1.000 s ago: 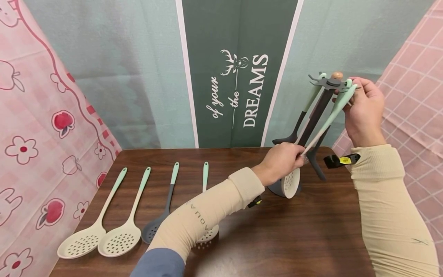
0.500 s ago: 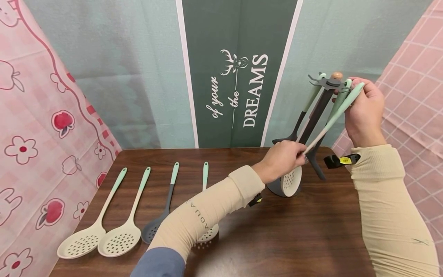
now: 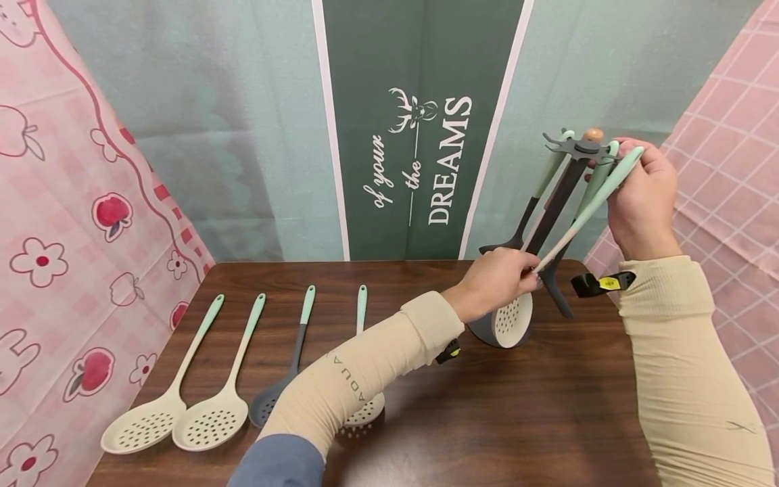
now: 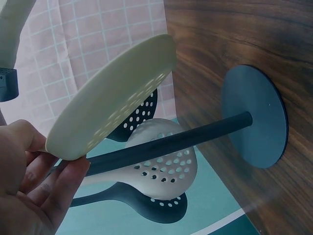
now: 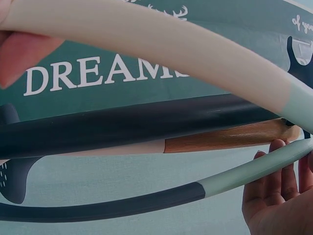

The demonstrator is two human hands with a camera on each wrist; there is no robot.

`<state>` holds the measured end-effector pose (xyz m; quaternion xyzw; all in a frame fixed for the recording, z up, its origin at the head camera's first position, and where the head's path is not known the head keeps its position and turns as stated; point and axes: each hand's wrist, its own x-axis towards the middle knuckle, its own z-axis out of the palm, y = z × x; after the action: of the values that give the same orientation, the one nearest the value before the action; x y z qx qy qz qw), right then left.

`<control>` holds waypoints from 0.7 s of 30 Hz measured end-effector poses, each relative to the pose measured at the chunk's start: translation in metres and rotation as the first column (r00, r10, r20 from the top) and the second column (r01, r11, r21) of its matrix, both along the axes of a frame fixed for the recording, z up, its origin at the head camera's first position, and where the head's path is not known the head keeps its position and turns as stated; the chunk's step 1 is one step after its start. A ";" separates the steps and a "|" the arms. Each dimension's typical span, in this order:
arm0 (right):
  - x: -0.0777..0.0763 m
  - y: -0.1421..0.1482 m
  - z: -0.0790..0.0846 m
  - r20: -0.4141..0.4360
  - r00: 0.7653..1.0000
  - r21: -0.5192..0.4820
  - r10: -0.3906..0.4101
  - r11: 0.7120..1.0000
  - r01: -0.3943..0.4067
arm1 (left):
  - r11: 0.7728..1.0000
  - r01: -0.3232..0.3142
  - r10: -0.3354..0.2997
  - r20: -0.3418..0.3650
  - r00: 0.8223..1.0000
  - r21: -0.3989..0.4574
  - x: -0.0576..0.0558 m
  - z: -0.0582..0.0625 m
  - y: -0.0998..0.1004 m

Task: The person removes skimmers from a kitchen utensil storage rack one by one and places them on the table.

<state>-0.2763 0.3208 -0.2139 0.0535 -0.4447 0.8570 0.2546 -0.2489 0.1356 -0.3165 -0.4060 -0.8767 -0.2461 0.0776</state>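
Near its head, my left hand [image 3: 493,281] pinches the shaft of a cream skimmer [image 3: 513,321] with a mint handle. That perforated head faces down in the left wrist view, beside the rack's pole [image 4: 171,147]. The skimmer's handle end stands apart from the hook ring [image 3: 584,147] atop the dark utensil rack. My right hand [image 3: 642,196] is at the ring, its fingers around the mint handle [image 5: 244,171] of a dark slotted spoon [image 3: 554,291]; its thumb is hidden in the right wrist view. A wooden-handled cream skimmer [image 4: 166,166] and another dark slotted spoon [image 4: 156,208] hang behind.
On the brown table [image 3: 438,419] lie a cream skimmer [image 3: 143,426], a second cream skimmer [image 3: 209,419], a dark slotted spoon [image 3: 296,348] and another cream skimmer [image 3: 368,409], partly behind my left arm. The rack's round base [image 4: 254,117] stands on the table.
The handle end of the cream skimmer in my left hand has swung right, away from the hook ring. Its head has turned slightly. My right hand has stayed in place.
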 end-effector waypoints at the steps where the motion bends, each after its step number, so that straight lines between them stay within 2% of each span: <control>1: 0.000 0.000 0.000 -0.004 1.000 0.000 0.001 1.000 -0.001 | 1.000 0.002 -0.002 0.001 1.000 0.002 0.000 0.000 0.000; 10: 0.000 0.001 0.000 -0.003 1.000 0.005 0.015 1.000 -0.015 | 0.999 0.014 -0.014 0.012 1.000 0.030 0.000 -0.001 -0.004; 21: -0.002 0.001 0.001 -0.011 1.000 -0.003 0.024 1.000 -0.024 | 0.996 0.060 -0.068 0.120 0.991 0.066 0.004 0.000 -0.005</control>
<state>-0.2780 0.3222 -0.2134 0.0630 -0.4414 0.8604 0.2470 -0.2453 0.1305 -0.3160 -0.4155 -0.8582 -0.3001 0.0288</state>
